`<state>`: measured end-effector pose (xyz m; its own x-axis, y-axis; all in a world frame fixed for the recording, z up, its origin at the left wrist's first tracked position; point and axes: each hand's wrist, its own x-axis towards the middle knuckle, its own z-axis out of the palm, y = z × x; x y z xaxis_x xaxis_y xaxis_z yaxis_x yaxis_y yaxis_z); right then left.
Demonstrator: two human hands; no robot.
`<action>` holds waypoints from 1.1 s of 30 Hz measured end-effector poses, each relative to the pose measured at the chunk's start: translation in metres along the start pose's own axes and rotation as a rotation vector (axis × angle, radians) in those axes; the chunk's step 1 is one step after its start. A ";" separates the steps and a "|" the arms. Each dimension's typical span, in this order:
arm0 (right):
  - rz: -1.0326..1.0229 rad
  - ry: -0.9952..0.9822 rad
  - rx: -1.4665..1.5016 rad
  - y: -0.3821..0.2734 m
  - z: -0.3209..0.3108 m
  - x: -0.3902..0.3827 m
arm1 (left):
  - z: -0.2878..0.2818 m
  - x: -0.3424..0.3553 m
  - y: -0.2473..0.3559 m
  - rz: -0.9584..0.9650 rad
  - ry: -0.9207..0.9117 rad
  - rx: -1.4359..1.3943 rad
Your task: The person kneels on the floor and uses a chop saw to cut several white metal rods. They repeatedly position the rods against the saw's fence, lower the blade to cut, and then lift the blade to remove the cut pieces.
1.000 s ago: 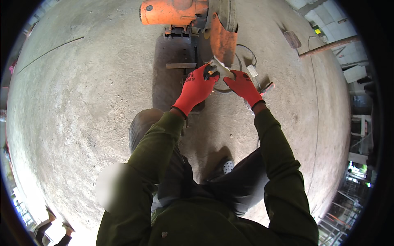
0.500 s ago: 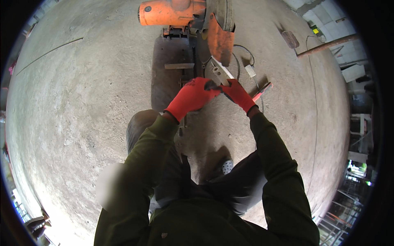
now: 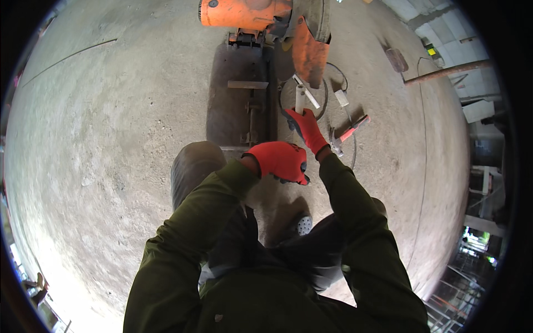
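Observation:
Both my hands wear red gloves with dark palms. My right hand [image 3: 307, 131] is closed around a short pale metal tube [image 3: 300, 99], whose open end points away from me. Nearer my body, my left hand [image 3: 280, 162] is turned with its fingers curled in; whatever is in them, if anything, is hidden. Ahead stands an orange cut-off saw [image 3: 244, 13] with a worn orange guard [image 3: 310, 53]. Its dark base [image 3: 233, 94] carries a clamp [image 3: 252, 119] and a flat crossbar. A light metal strip [image 3: 307, 92] lies just beyond the tube.
On the floor to the right lie a hammer [image 3: 354, 128] with a red handle, a dark cable [image 3: 355, 152] and a pale rectangular piece [image 3: 341, 98]. Farther right are a brown block [image 3: 396, 60] and a rusty bar [image 3: 447, 72]. A thin rod [image 3: 72, 60] lies far left.
My hands have parted. The left has come back toward my body and turned over, while the right has shifted slightly left and nearer, with the tube now upright in view.

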<state>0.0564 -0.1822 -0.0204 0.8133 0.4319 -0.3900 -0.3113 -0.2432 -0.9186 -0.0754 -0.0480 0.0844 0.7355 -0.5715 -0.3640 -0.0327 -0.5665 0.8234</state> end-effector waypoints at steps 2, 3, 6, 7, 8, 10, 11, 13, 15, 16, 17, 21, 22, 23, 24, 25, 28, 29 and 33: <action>-0.026 0.012 0.035 0.007 0.002 0.007 | -0.003 -0.004 0.013 -0.027 -0.066 -0.035; -0.040 0.015 0.054 0.010 0.006 0.010 | -0.005 -0.008 0.020 -0.044 -0.102 -0.062; -0.054 0.027 0.076 0.012 0.014 0.015 | -0.003 -0.009 0.023 -0.054 -0.134 -0.080; -0.041 -0.001 0.086 0.010 0.018 0.015 | -0.002 -0.009 0.022 -0.053 -0.132 -0.075; -0.028 -0.028 0.095 0.008 0.020 0.014 | -0.001 -0.010 0.020 -0.053 -0.123 -0.079; -0.013 -0.050 0.118 0.002 0.023 0.012 | -0.004 -0.012 0.022 -0.050 -0.107 -0.084; -0.009 -0.046 0.132 0.000 0.026 0.010 | -0.004 -0.010 0.021 -0.047 -0.109 -0.072; -0.003 -0.056 0.152 0.001 0.026 0.011 | -0.003 -0.008 0.020 -0.042 -0.113 -0.048; 0.005 -0.083 0.165 0.002 0.025 0.013 | -0.003 -0.008 0.020 -0.039 -0.100 -0.053; 0.004 -0.087 0.178 0.003 0.024 0.013 | -0.002 -0.008 0.019 -0.036 -0.093 -0.055; 0.003 -0.091 0.192 0.005 0.023 0.013 | -0.002 -0.007 0.019 -0.035 -0.094 -0.052; 0.021 -0.086 0.191 0.004 0.027 0.012 | -0.002 -0.005 0.014 -0.035 -0.101 -0.056; 0.015 -0.076 0.165 0.007 0.026 0.012 | -0.002 -0.005 0.014 -0.035 -0.107 -0.058; 0.009 -0.066 0.139 0.010 0.026 0.012 | -0.001 -0.004 0.014 -0.031 -0.104 -0.054; 0.004 -0.057 0.114 0.014 0.025 0.012 | -0.002 -0.005 0.014 -0.029 -0.101 -0.050; -0.055 -0.035 0.012 0.019 0.023 0.009 | -0.002 -0.006 0.014 -0.027 -0.098 -0.046; -0.194 0.043 -0.205 0.036 0.015 -0.005 | -0.009 -0.016 0.018 -0.074 -0.041 -0.062; -0.216 0.076 -0.217 0.040 0.013 -0.007 | -0.011 -0.017 0.015 -0.076 -0.017 -0.078; -0.215 0.132 -0.256 0.032 0.004 -0.008 | -0.026 -0.026 0.013 -0.137 0.018 -0.170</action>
<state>0.0379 -0.1900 -0.0467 0.9086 0.3846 -0.1628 -0.0069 -0.3760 -0.9266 -0.0772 -0.0252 0.1152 0.7370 -0.4850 -0.4708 0.1817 -0.5288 0.8291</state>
